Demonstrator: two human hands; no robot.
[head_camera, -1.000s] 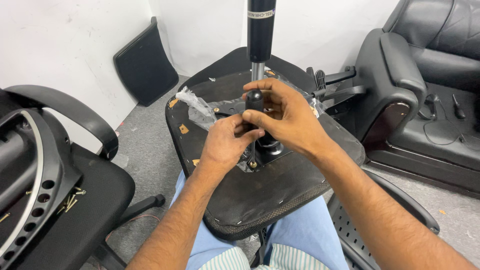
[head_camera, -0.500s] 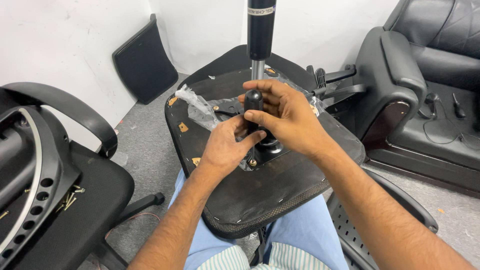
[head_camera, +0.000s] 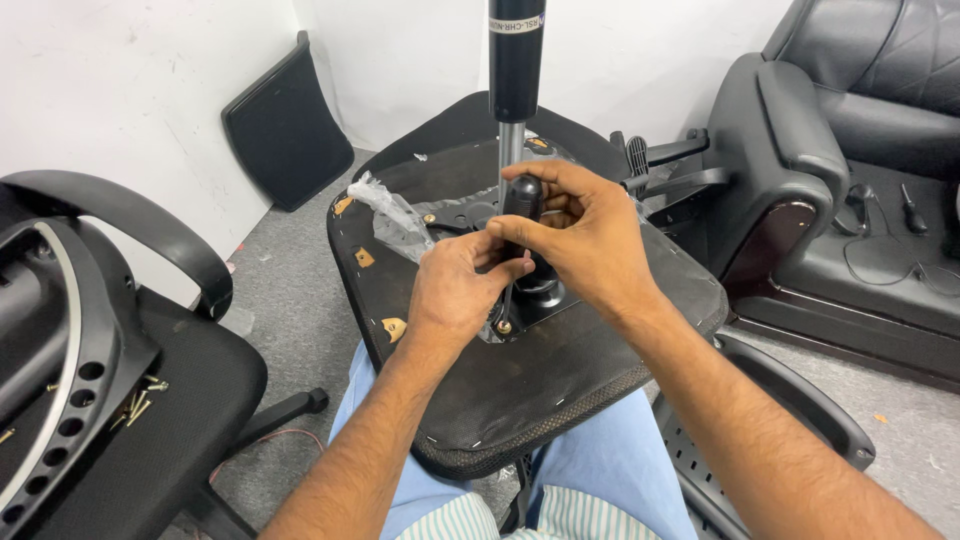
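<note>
Head view. An upturned chair seat (head_camera: 560, 400), black, with its underside facing up, rested across the person's lap. A gas-lift column (head_camera: 517, 60) stood upright from the mounting plate (head_camera: 535, 305) at the seat's centre. The right hand (head_camera: 585, 235) reached in from the lower right, forearm angled up and to the left, wrist slightly bent, with fingers and thumb wrapped round the black handle of a screwdriver (head_camera: 521, 205). The tool stood nearly upright just in front of the column, its tip down at a screw (head_camera: 503, 327) on the plate's near edge. The left hand (head_camera: 455, 290) came up from below, forearm almost straight, its fingers curled and closed about the screwdriver's shaft beneath the right hand; the two hands touched. Crumpled clear plastic (head_camera: 395, 215) lay on the seat to the left of the hands. On a second chair seat (head_camera: 170, 420) at the left lay loose screws (head_camera: 135, 400). A black armchair (head_camera: 830, 180) stood at the right.
</note>
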